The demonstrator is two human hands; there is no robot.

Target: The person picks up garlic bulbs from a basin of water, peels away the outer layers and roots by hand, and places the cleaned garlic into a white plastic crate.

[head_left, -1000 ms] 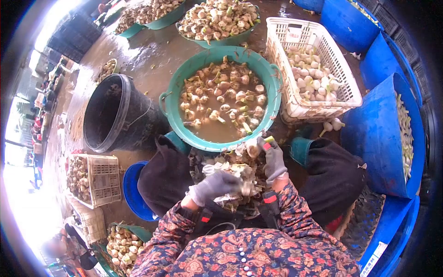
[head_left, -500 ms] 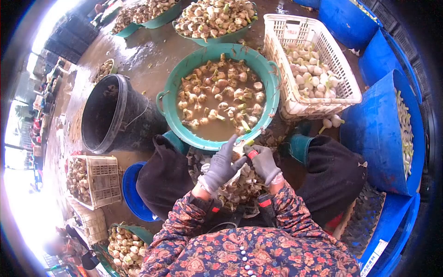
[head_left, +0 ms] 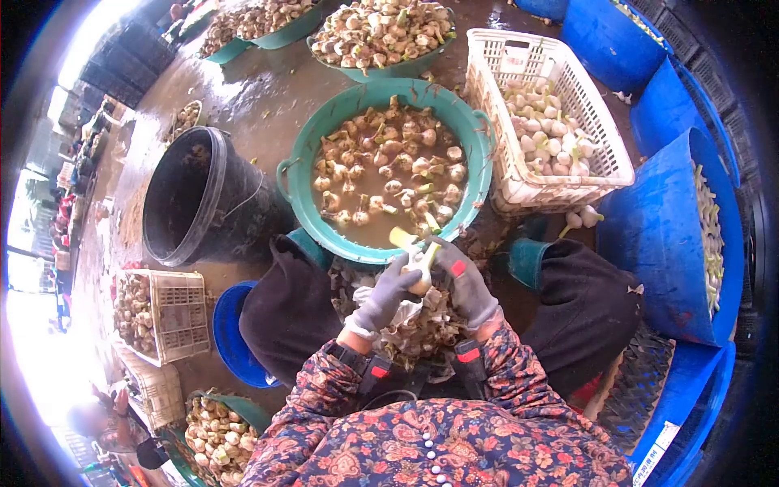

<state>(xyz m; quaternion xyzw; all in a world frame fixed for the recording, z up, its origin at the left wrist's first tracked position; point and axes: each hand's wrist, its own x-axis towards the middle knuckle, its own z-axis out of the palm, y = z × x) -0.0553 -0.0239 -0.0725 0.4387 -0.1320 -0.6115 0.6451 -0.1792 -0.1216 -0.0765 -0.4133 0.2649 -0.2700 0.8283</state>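
A pale, peeled-looking garlic bulb (head_left: pixel 421 281) with a green-white stem sits in the fingers of my grey-gloved left hand (head_left: pixel 388 297), which is closed around it. My right hand (head_left: pixel 468 284), gloved too, is closed with its fingertips at the bulb's stem; a red patch shows on the back of its fingers. A yellow-green stalk (head_left: pixel 401 237) sticks out just above the hands, overlapping the tub's near rim. Below them lies a heap of papery garlic skins (head_left: pixel 426 329) between my knees. Directly ahead, a green tub (head_left: pixel 302 209) holds murky water with many unpeeled bulbs.
Right of the tub stands a white crate (head_left: pixel 560 185) of cleaned garlic, beside large blue barrels (head_left: pixel 649 243). On the left are a black bucket (head_left: pixel 182 199), a blue basin (head_left: pixel 235 325) and a crate of bulbs (head_left: pixel 182 316). Another person (head_left: pixel 114 426) is at lower left.
The bulb has turned upright and its white body now shows in my left fingers. My right hand has rotated and risen slightly, its fingers now higher at the stem.
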